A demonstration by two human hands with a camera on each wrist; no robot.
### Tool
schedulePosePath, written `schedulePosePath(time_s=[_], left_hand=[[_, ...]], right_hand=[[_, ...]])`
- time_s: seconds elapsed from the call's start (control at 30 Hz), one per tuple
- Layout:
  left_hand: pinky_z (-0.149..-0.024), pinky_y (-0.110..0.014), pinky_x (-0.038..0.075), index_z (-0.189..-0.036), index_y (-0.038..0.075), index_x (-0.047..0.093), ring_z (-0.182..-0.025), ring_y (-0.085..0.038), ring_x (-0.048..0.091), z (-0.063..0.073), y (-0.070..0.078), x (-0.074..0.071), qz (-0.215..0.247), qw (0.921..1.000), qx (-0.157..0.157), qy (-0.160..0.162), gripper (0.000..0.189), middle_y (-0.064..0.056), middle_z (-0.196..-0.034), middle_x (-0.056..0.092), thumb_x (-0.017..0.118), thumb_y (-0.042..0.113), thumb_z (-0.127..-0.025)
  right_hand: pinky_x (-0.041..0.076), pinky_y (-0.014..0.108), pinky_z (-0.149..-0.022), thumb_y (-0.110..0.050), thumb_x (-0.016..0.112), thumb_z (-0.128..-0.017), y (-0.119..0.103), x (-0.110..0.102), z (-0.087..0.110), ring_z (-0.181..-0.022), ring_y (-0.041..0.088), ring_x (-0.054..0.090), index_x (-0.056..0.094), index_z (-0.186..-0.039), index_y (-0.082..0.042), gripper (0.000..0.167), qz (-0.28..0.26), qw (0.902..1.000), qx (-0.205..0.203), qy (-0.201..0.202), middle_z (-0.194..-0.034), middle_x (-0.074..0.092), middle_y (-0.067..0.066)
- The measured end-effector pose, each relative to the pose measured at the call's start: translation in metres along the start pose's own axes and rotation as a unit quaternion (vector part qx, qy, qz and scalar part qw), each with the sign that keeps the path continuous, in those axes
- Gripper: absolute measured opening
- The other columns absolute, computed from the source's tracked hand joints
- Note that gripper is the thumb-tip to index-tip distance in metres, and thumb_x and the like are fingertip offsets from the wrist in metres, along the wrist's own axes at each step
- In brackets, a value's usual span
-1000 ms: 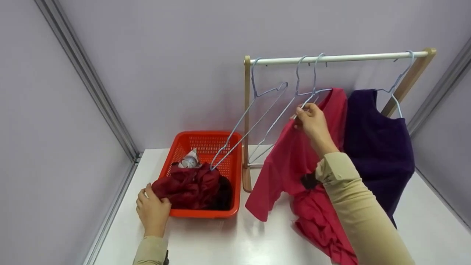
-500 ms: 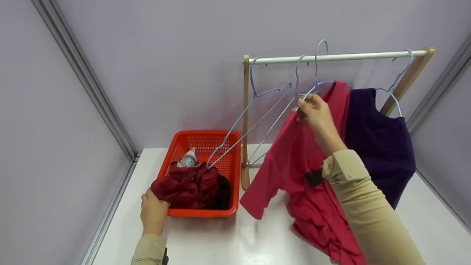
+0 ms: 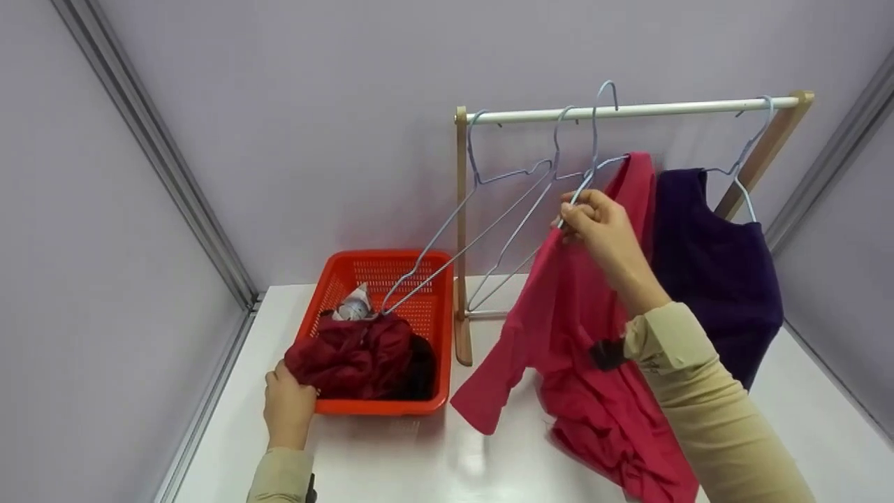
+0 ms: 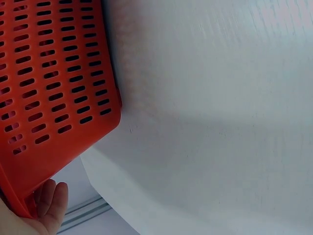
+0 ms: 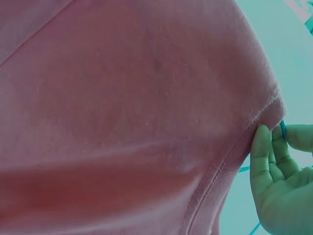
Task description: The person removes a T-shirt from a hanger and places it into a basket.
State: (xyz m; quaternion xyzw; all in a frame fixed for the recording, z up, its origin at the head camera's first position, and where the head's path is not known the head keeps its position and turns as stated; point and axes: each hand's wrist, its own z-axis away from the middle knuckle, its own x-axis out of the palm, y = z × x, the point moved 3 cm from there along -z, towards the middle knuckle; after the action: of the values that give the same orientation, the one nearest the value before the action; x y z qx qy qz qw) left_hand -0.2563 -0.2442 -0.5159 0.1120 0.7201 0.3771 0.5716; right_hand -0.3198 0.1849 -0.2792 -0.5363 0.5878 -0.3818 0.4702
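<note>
My right hand pinches one arm of a light-blue wire hanger, right by the neckline of the pink-red shirt it carries. The hanger's hook stands above the rack's white rod, and its tip overlaps the rod in the head view. In the right wrist view, thumb and fingers meet at the shirt's ribbed collar. The shirt's lower part lies bunched on the table. At the left, my left hand grips the front left corner of an orange basket, fingers curled under its rim in the left wrist view.
Dark red cloth, black cloth and a whitish crumpled item lie in the basket. Two bare hangers hang at the rod's left; one reaches over the basket. A purple sleeveless top hangs at the right.
The right hand has lifted the hanger with the shirt so its hook rose off the rod, then lowered it slightly. The left hand stays at the basket corner.
</note>
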Motion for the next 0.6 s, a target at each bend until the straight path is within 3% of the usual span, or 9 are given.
schedulePosePath(time_s=[0.13, 0.3, 0.43, 0.6], left_hand=[[-0.092, -0.063, 0.04, -0.136, -0.016, 0.028, -0.114, -0.053, 0.045, -0.001, -0.002, 0.0, -0.001, 0.9999, -0.008, -0.01, 0.06, -0.036, -0.121, 0.04, 0.047, 0.002, -0.082], [-0.093, -0.063, 0.039, -0.137, -0.017, 0.026, -0.115, -0.054, 0.044, -0.001, -0.003, 0.0, -0.002, 0.9999, -0.008, -0.015, 0.061, -0.036, -0.122, 0.039, 0.046, 0.002, -0.082], [-0.094, -0.063, 0.039, -0.136, -0.017, 0.026, -0.115, -0.054, 0.044, -0.001, -0.003, 0.0, -0.004, 0.9999, -0.006, -0.012, 0.06, -0.036, -0.123, 0.039, 0.046, 0.002, -0.083], [-0.092, -0.064, 0.04, -0.136, -0.017, 0.028, -0.114, -0.054, 0.045, 0.0, -0.001, -0.001, -0.007, 1.0, -0.003, -0.005, 0.059, -0.036, -0.121, 0.04, 0.046, 0.002, -0.083]], right_hand=[[0.051, 0.015, -0.073, -0.007, 0.047, -0.098, 0.011, 0.0, 0.012, -0.074, -0.002, 0.061, 0.034, -0.141, 0.007, 0.047, 0.004, 0.9995, 0.007, -0.032, -0.074, 0.065, -0.018], [0.048, 0.015, -0.075, -0.002, 0.046, -0.098, 0.028, -0.004, 0.025, -0.076, -0.004, 0.062, 0.015, -0.15, 0.004, 0.061, -0.044, 0.997, 0.036, -0.053, -0.075, 0.067, -0.018], [0.051, 0.016, -0.077, 0.004, 0.044, -0.096, 0.045, -0.006, 0.034, -0.078, -0.002, 0.065, 0.019, -0.148, 0.004, 0.058, -0.081, 0.9941, 0.049, -0.053, -0.08, 0.068, -0.015], [0.053, 0.02, -0.074, 0.013, 0.045, -0.089, 0.067, -0.008, 0.046, -0.081, 0.003, 0.065, 0.036, -0.135, 0.003, 0.047, -0.101, 0.9923, 0.064, -0.031, -0.088, 0.064, -0.01]])
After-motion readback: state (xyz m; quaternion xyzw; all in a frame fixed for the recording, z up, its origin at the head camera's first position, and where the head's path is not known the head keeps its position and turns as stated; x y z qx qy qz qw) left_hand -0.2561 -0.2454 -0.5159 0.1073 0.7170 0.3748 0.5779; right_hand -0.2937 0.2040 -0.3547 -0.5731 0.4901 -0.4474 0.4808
